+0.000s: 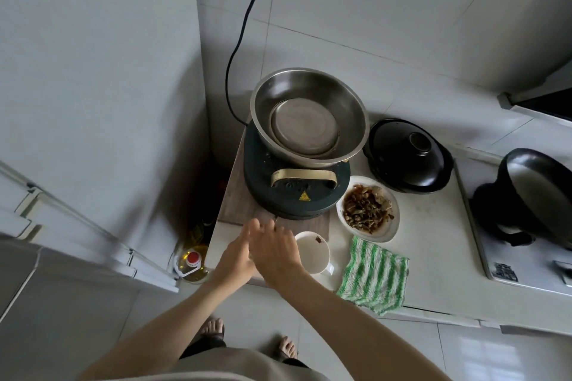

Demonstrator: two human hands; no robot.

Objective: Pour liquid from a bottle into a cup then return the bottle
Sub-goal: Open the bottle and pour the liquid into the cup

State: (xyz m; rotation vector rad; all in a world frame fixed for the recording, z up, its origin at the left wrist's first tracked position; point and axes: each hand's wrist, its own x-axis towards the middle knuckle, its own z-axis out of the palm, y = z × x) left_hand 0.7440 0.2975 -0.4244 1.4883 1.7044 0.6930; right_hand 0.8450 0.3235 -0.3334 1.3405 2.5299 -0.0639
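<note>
A clear bottle of yellow oil with a red cap (193,260) stands on the floor in the gap left of the counter. A white cup (314,252) sits on the counter near its front edge, with a dark bit inside near the rim. My left hand (236,254) and my right hand (274,249) hover together just left of the cup, fingers spread, holding nothing. The right hand partly overlaps the left and hides the cup's left rim.
A steel bowl (309,111) rests on a dark electric cooker (297,192) on a wooden board. A plate of food scraps (368,209), a black lidded pot (408,156), a green striped cloth (374,277) and a black pan (538,195) lie to the right.
</note>
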